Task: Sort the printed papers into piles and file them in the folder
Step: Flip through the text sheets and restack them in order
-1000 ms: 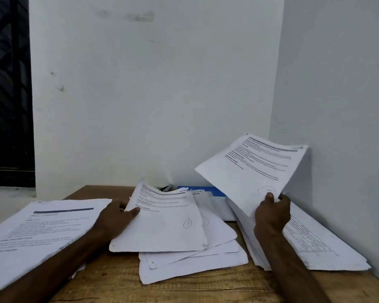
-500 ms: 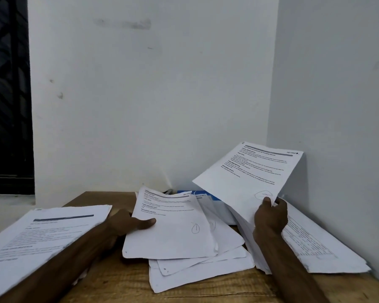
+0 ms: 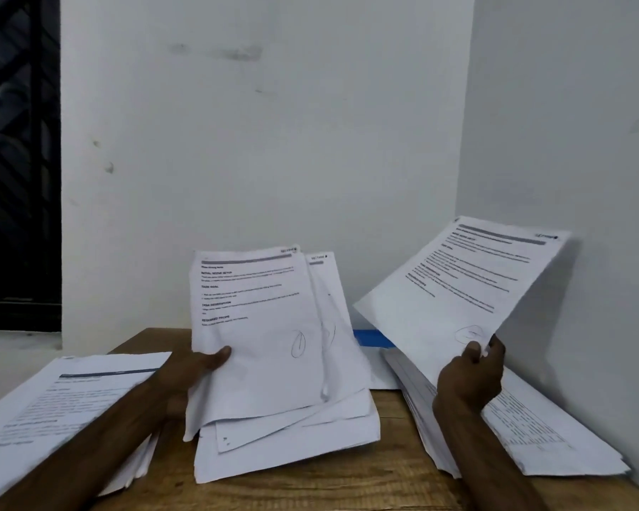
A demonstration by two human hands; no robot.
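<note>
My left hand (image 3: 194, 370) grips the left edge of a small stack of printed sheets (image 3: 262, 337) and holds its top raised off the wooden table (image 3: 347, 485). More loose sheets (image 3: 292, 448) lie under it in the middle. My right hand (image 3: 471, 374) pinches the bottom corner of a single printed sheet (image 3: 465, 285), tilted up above the right pile (image 3: 554, 433). A third pile (image 3: 67, 403) lies at the left, partly under my left forearm. A blue folder (image 3: 371, 338) shows between the held papers at the back, mostly hidden.
White walls close the table in at the back and on the right; the right pile lies against the side wall. A dark window grille (image 3: 15, 160) is at the far left. The left pile overhangs the table's left edge.
My left hand has lifted the middle stack from lying flat to nearly upright. The right hand still holds its sheet up, slightly higher against the wall.
</note>
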